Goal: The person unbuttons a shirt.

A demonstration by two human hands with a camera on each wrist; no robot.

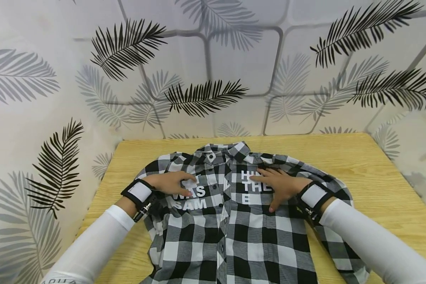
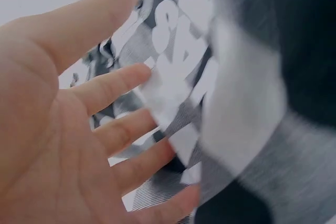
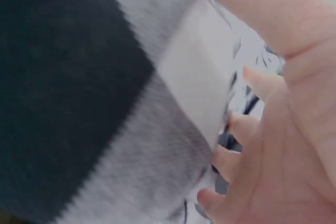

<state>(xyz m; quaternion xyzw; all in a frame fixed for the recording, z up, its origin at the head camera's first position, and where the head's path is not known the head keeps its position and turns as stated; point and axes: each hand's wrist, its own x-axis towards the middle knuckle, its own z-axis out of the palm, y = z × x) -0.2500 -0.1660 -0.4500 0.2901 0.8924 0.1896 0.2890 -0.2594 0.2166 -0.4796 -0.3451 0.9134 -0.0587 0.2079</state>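
The left hand (image 1: 171,183), fingers straight, lay over the plaid shirt (image 1: 255,236), its button placket (image 1: 223,227) toward three o'clock. The shirt's length ran twelve-to-six on the worktop (image 1: 387,189). The right hand (image 1: 283,184), fingers splayed, lay about equally near, placket toward nine.

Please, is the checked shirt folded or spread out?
The shirt is spread, front up: its collar, buttons and one extended sleeve show; its lower end leaves the frame.

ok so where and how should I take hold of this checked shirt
Probably at both shoulders, pinched from the far side: the black-and-white checked button-up shirt lies spread front up, collar toward the wall, with wood-grain tabletop showing beyond.
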